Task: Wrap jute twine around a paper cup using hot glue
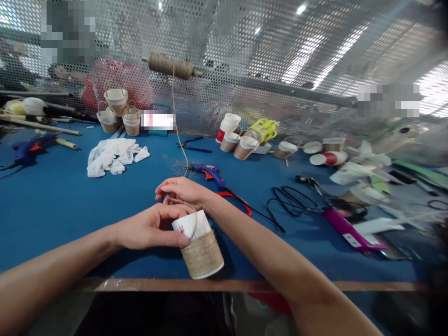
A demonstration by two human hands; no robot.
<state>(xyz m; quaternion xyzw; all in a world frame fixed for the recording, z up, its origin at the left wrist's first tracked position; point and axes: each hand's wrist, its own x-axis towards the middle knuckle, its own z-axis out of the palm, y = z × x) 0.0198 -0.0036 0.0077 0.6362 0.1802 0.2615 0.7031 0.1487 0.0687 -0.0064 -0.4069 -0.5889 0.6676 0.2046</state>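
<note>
In the head view, the left hand [149,228] has its fingers clamped on a paper cup [205,256], the thumb pressed against its side and the other fingers at its rim. The cup is tilted just above the counter's [56,200] front edge, near the middle; whether its base touches the surface I cannot tell. Its upper part is white with a small dark mark, its lower part wrapped in brown.

The right hand [184,190] is just beyond, its fingers curled closed around twine [174,100], their tips partly hidden. The twine hangs from a spool [170,66] at the mesh screen [245,51], reaches the right hand and runs on in a loose curve to the cup, beside the left thumb.

Just beyond the right hand lies a blue glue gun [217,177] with an orange trigger; behind it are pliers [194,145]. A crumpled white cloth [110,156] lies left of them, and a second glue gun [33,148] near the counter's left edge. Small cup baskets [117,99] are stacked along the far edge; a purple power strip [350,231] lies toward the front right corner.
</note>
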